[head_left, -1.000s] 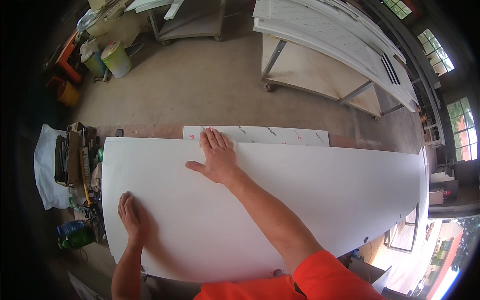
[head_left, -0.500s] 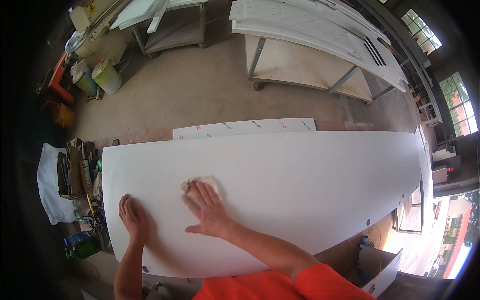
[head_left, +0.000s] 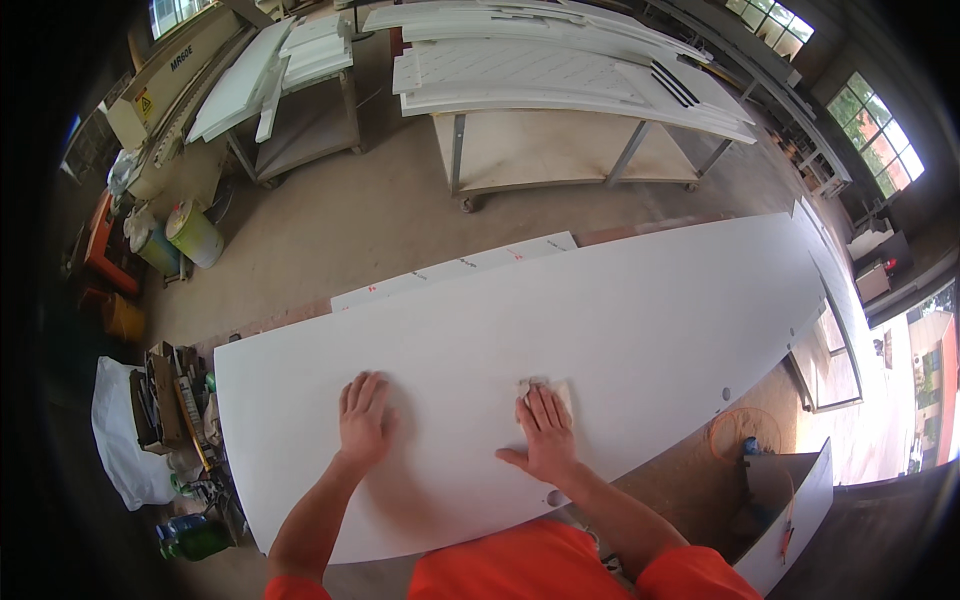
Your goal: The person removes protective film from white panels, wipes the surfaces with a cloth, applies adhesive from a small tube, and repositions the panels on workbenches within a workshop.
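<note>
A large white panel (head_left: 640, 330) spreads out before me. My right hand (head_left: 545, 435) presses a whitish cloth (head_left: 563, 392) against its surface, fingers close together over the cloth and thumb stretched out to the left. The cloth shows past the fingertips and along the right side of the fingers. To the left, my left hand (head_left: 365, 420) rests open on the panel with its fingers forward and nothing in it. A dark round hole (head_left: 556, 497) shows near the panel's close edge, by my right wrist.
Another white sheet (head_left: 455, 268) with printed marks sticks out beyond the panel's far edge. Boxed tools (head_left: 165, 400) and a white bag (head_left: 125, 430) stand at the left. Wheeled carts (head_left: 540, 150) loaded with white boards stand farther back. An open box-like cabinet (head_left: 790, 510) is at the lower right.
My right hand has moved the cloth to the right across the panel. My left hand has also shifted right and a little farther forward. The whole view has turned and tilted up.
</note>
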### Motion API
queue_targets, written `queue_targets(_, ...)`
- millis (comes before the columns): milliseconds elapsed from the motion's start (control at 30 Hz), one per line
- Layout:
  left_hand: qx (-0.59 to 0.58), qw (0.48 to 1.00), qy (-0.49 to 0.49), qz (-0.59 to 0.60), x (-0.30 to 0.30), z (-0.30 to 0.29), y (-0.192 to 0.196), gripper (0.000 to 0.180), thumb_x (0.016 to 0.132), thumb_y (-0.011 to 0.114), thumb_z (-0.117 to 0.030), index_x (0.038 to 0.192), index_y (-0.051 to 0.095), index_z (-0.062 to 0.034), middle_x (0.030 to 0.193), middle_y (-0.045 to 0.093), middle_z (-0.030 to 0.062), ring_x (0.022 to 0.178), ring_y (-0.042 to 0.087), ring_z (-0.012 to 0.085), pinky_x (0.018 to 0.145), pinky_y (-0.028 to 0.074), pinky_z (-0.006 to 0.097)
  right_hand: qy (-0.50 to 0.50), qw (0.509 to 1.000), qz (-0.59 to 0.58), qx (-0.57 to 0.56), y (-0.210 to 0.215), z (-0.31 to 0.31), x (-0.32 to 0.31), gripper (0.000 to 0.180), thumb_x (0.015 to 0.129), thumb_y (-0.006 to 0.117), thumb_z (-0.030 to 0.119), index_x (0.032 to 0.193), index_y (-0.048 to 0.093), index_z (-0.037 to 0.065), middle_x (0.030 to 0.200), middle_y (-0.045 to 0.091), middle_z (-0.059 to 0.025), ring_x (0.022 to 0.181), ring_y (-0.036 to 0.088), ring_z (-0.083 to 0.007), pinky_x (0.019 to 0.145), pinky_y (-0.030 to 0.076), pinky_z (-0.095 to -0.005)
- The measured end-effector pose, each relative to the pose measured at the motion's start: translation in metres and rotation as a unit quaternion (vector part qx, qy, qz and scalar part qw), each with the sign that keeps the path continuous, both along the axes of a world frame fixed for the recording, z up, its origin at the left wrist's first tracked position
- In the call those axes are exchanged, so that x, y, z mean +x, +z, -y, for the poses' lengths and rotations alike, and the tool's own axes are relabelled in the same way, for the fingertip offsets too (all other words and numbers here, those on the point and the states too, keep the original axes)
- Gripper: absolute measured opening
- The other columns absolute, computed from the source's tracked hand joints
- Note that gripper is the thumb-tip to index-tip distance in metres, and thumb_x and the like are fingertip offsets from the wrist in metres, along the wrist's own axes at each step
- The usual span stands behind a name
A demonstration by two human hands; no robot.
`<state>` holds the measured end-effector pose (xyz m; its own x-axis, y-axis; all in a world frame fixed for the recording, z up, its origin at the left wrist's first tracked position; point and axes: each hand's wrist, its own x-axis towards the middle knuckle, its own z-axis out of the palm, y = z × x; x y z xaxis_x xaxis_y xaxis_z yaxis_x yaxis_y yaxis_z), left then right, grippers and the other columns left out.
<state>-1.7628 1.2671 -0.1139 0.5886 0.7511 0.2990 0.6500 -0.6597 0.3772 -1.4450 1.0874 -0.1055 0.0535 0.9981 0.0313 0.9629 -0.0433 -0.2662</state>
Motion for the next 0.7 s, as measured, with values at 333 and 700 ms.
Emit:
queue_targets(333,0.019,0.986,-0.032,-0.161,0.299,-0.104,-0.008,0.058,0.104,0.054,-0.046,0.148,0.056,-0.0085,0.167,0.029,0.0174,0.156,0.022,0.0415,0.129,0.019,0.055,-0.275,0.959,0.042,0.056,-0.004,0.135,0.108,0.069,0.088,0.078,0.041,0.139,0.06,-0.001,0.157,0.046,-0.0283,0.145,0.042,-0.0488,0.121,0.03,-0.0595)
queue_targets(700,0.053,0.99,-0.006,-0.132,0.31,-0.086,-0.012,0.051,0.1,0.063,-0.036,0.141,0.061,-0.0068,0.166,0.031,0.0196,0.154,0.028,0.0433,0.126,0.025,0.058,-0.253,0.965,0.003,0.071,-0.019,0.131,0.15,0.087,0.09,0.073,0.052,0.151,0.044,-0.003,0.157,0.044,-0.032,0.147,0.039,-0.0494,0.122,0.024,-0.0627)
